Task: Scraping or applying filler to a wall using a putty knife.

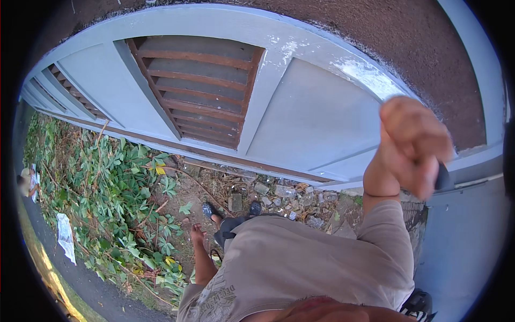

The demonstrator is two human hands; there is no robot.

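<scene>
My right hand (413, 145) is raised at the right, blurred, closed in a fist around a small dark object (443, 178) whose end sticks out beside the grey metal gate (316, 118). What the object is, I cannot make out. My left hand (197, 234) hangs low by my side above the dirt, touching nothing; it is too small to show how its fingers are set. I wear a beige shirt, and my sandalled feet (210, 210) stand on the ground by the gate's foot.
The gate has rusty louvred panels (201, 91) and curves across the upper picture. Broken stones and rubble (284, 193) lie along its base. Green leafy plants (112, 182) cover the ground at left. A white scrap (65, 236) lies on the road edge; another person (28, 182) stands far left.
</scene>
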